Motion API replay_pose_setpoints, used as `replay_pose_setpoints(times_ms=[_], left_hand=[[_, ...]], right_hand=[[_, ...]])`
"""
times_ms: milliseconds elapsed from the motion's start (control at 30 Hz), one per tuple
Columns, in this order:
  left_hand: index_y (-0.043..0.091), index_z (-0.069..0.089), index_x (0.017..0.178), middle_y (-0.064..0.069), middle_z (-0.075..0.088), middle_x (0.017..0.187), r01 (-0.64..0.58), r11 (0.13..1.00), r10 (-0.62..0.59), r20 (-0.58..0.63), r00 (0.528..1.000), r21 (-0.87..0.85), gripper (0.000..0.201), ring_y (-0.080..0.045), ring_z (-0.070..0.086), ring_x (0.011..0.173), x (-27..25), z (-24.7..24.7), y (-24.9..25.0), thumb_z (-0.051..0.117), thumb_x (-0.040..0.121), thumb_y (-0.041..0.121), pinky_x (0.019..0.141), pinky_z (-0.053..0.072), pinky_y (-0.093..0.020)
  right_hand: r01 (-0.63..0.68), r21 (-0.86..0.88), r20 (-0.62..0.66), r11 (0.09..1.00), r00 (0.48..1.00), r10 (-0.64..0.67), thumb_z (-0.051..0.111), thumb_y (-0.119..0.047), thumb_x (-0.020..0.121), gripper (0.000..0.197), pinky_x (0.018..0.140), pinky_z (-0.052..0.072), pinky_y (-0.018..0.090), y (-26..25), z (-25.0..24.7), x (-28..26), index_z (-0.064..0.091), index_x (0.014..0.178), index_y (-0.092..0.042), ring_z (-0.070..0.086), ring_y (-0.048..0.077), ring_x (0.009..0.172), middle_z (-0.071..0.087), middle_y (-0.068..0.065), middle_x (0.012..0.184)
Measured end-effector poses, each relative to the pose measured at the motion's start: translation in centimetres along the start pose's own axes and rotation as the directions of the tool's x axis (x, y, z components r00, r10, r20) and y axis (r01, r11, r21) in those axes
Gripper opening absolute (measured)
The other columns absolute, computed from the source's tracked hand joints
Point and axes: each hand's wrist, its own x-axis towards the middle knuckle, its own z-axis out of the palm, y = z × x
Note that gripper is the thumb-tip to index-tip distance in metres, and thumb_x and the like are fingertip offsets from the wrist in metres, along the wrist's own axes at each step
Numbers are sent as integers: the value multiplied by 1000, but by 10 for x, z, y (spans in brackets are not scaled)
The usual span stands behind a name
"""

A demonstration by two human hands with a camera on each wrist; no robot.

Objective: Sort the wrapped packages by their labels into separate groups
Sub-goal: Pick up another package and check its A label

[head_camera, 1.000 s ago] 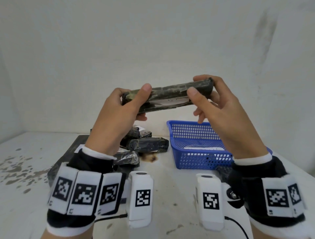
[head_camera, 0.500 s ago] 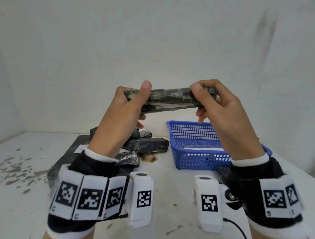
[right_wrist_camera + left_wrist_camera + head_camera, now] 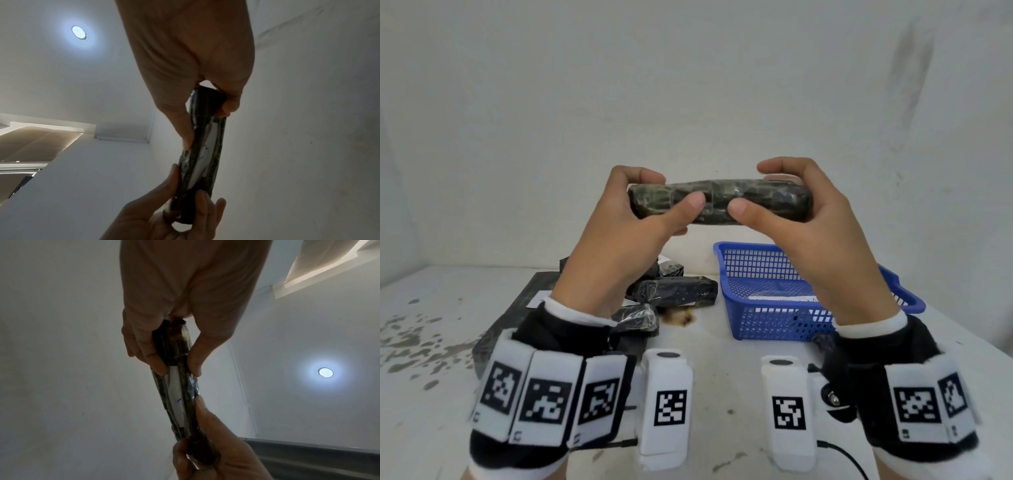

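Observation:
A long dark wrapped package [image 3: 719, 202] is held level in the air in front of the wall, above the table. My left hand [image 3: 650, 205] grips its left end, thumb on the near face. My right hand [image 3: 787, 202] grips its right end the same way. The wrist views show a white label strip [image 3: 174, 399] with blue writing on the package's underside [image 3: 205, 155]. Several more dark wrapped packages [image 3: 674, 291] lie piled on the table below my left hand.
A blue plastic basket [image 3: 763, 322] stands on the white table at the right, with a labelled package inside it. A flat dark board [image 3: 517, 308] lies under the pile at the left. A brown stain [image 3: 681, 318] marks the table's middle. The wall is close behind.
The package has turned about its long axis and levelled out; the white label that faced me now faces down. Both thumbs have slid toward the middle.

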Motion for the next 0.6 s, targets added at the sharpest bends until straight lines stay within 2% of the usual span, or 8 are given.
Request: replay_pose_setpoints(times_ms=[67,133,233,300,367,467,533,600], left_hand=[[26,50,110,5,63,96,-11,1000,11,-11,1000,27,55,-5,66,77,-1,-1,-1,79,66,41,65,45,-20],[30,45,117,3,63,103,-20,999,21,-29,999,40,57,-2,62,78,-1,-2,0,80,72,35,60,43,-16],[24,36,125,-1,66,103,5,999,-8,-64,998,-42,70,-9,69,83,-1,-1,2,81,72,26,67,50,-9],[11,42,127,-8,70,102,4,996,-9,-46,999,-93,68,-17,74,77,-1,-2,3,80,72,20,68,57,-22],[10,46,129,-6,72,101,2,999,-2,-1,1000,-53,73,-18,74,77,-2,-4,5,79,67,31,74,59,-29],[14,45,132,-7,69,113,37,995,-34,35,999,-98,85,-22,75,82,-3,-4,6,71,59,49,97,50,-40],[15,46,132,-8,65,120,40,988,-37,20,999,-148,74,-22,74,83,-3,-2,7,69,67,42,102,45,-44],[11,46,132,-9,65,121,61,982,-60,11,998,-180,62,-21,74,84,-1,-2,6,70,81,37,97,50,-42]], right_hand=[[-28,-21,-22,999,999,27,87,-38,72,60,89,55,25,4,0,1,57,124,-40,68,6,99,67,-6,115],[-51,-11,-48,999,998,51,89,-41,68,68,94,55,31,5,1,1,55,127,-44,68,14,107,68,-4,120],[-71,44,-42,997,997,72,85,-31,75,59,71,57,22,0,1,0,58,127,-33,72,10,79,69,-2,112],[-83,73,-11,994,996,84,79,-33,80,54,59,54,20,-2,0,-1,58,129,-31,68,9,64,67,-1,114],[-78,96,2,992,997,78,75,-32,85,47,58,52,22,-2,-2,0,60,130,-32,62,7,59,66,-2,116],[-43,100,3,994,999,43,73,-27,87,51,61,50,21,0,-7,1,57,135,-35,56,8,58,65,-7,116],[-47,136,-1,990,999,48,73,-35,80,61,65,51,22,1,-9,2,54,138,-33,55,13,63,65,-4,121],[-46,158,-6,986,999,47,72,-37,76,62,68,51,26,1,-11,3,56,135,-28,54,16,63,70,-3,112]])
